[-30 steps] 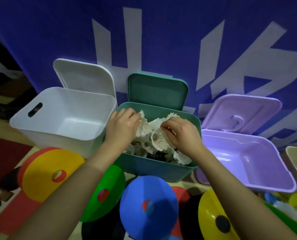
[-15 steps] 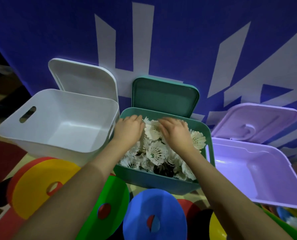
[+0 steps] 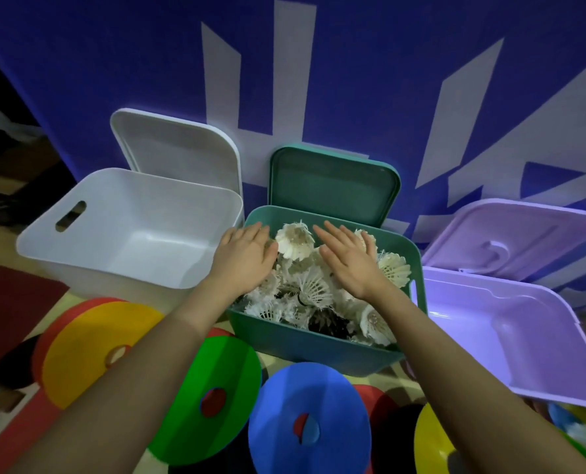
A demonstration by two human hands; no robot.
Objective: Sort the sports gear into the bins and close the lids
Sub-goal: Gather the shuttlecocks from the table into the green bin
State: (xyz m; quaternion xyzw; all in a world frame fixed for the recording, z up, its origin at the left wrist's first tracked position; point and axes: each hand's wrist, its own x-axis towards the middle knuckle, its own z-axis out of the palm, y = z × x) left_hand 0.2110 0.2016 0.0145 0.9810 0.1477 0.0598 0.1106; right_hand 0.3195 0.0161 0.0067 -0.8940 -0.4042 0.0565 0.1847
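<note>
My flat, empty left hand [image 3: 247,254] and right hand [image 3: 348,258] press the shuttlecocks [image 3: 313,289], green lid [image 3: 332,184] upright just behind my fingertips

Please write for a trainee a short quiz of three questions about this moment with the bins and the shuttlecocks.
1. True or false: the lid of the green bin is shut.
2. Which bin holds the shuttlecocks? A white bin; B green bin; C purple bin.
3. How do the left hand and the right hand lie?

Key
1. False: the green lid stands up behind the bin.
2. B.
3. Both lie flat, fingers straight, on top of the shuttlecocks.
</note>
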